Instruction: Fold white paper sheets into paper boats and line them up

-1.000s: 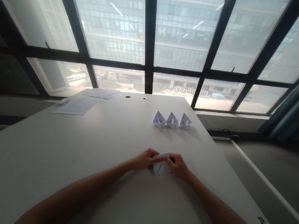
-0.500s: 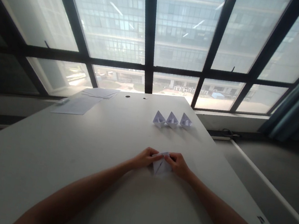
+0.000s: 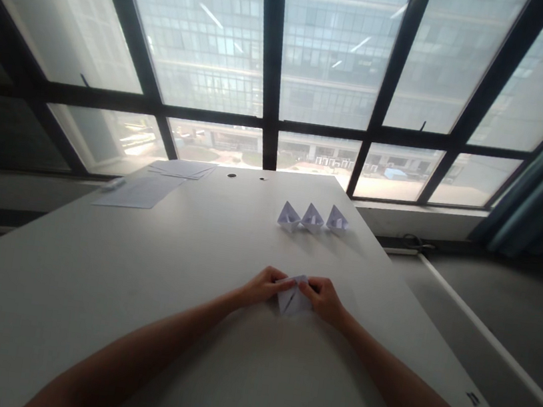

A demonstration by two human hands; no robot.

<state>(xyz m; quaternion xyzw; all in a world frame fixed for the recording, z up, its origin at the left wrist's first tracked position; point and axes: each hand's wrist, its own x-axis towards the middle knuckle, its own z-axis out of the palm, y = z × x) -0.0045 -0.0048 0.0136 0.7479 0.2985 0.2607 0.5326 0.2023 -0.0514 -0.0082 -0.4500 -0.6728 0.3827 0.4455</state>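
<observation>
Both hands grip one small piece of folded white paper [image 3: 294, 303] low over the table. My left hand [image 3: 264, 287] pinches its left side, thumb on top. On the opposite side my right hand [image 3: 325, 298] is closed on it, its thumb close to the other one. A dark slit or crease runs down the front of the folded paper, and its lower corner points toward me. Beyond the hands stand three folded paper boats, a left one [image 3: 289, 217], a middle one [image 3: 312, 219] and a right one [image 3: 337, 220], in a row.
White paper sheets [image 3: 139, 190] lie at the far left of the white table [image 3: 114, 276]. Two dark round holes sit near the table's far edge. Large windows [image 3: 333, 50] rise behind it, and a blue curtain [image 3: 532, 179] hangs at the right.
The slit in the folded paper looks slightly wider and darker. Both hands stay in nearly the same place, and the three boats have not moved.
</observation>
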